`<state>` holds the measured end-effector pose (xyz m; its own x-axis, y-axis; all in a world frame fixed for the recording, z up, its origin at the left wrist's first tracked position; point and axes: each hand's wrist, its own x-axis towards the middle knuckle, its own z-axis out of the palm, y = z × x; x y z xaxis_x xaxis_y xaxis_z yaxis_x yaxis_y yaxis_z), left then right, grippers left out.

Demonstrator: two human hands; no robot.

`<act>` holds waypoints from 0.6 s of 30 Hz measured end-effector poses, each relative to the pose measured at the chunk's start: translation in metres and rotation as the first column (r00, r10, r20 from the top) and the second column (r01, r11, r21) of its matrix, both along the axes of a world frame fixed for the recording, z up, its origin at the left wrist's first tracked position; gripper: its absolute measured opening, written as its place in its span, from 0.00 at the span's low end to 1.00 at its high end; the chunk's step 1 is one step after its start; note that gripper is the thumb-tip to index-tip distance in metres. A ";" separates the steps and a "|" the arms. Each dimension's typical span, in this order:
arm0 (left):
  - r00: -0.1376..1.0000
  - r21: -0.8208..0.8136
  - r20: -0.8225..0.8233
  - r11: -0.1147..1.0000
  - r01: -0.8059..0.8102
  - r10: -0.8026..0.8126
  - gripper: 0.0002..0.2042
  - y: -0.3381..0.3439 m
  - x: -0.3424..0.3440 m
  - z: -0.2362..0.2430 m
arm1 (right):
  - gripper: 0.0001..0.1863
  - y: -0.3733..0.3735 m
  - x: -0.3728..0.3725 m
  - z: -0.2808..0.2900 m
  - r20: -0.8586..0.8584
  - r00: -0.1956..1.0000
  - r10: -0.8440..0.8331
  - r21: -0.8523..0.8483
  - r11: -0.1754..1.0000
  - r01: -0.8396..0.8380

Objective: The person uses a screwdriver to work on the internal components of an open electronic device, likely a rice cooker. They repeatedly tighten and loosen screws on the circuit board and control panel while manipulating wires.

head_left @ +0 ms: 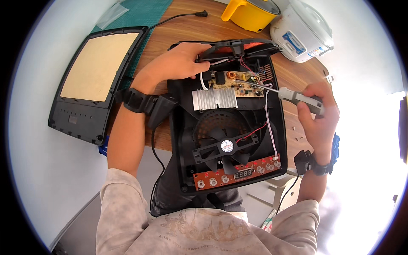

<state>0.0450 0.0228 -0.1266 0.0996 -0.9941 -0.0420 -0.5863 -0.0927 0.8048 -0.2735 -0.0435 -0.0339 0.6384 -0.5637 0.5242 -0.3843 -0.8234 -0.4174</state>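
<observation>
The opened black housing of an induction cooker [180, 140] rests at the table's near edge, over my lap. At its far end, my left hand [185, 59] grips the rim of the coil disc [234, 47], tilted up on edge; some fingers are hidden. My right hand [319, 114] is wrapped round the grey handle of a screwdriver [297, 98], its shaft pointing left over the circuit board [242, 90]. Whether the tip touches the board, I cannot tell. Nearer to me are a finned heat sink [214, 100], a black fan [227, 146] and a red-brown control board [204, 176].
Left of the housing lies the black top cover [80, 117] with a cream sheet, partly on a green cutting mat [142, 15]. A black plug [201, 14], a yellow pot [253, 15] and a white rice cooker [299, 32] are farther back. Loose screws [298, 138] lie at right.
</observation>
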 end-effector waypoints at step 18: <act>0.984 0.102 0.166 0.993 0.053 -0.070 0.26 0.002 0.003 0.023 | 0.07 0.056 -0.136 -0.048 0.556 0.696 -0.454 0.688 0.722 -0.079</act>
<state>0.0475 0.0253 -0.1033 0.0523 -0.9907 -0.1257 -0.7201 -0.1246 0.6826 -0.4098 0.0122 -0.0816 0.1146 -0.9705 0.2121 0.0956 -0.2018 -0.9748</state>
